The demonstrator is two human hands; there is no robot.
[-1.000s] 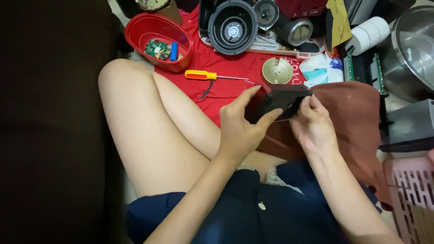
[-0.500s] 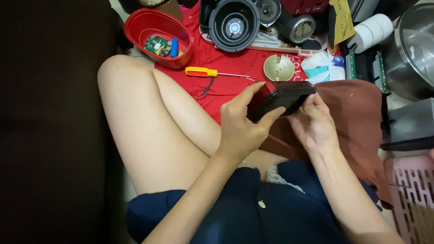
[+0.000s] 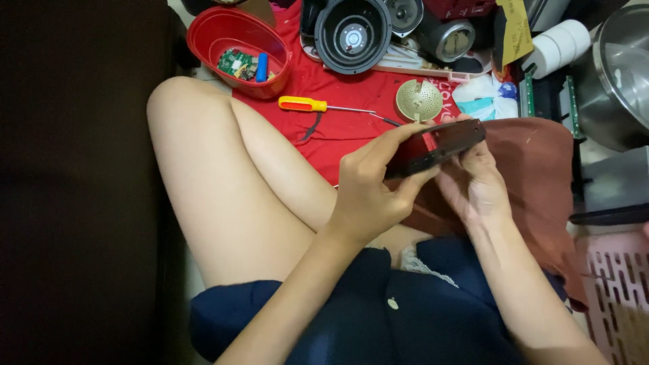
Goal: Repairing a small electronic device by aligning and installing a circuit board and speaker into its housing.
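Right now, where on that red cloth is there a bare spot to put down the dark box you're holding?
The best bare patch of red cloth lies between the red bowl, the round black housing and the screwdriver. A smaller strip lies below the screwdriver, by the knee. Crowded: the top right, with the perforated disc, metal cylinder, tape rolls and steel pot.
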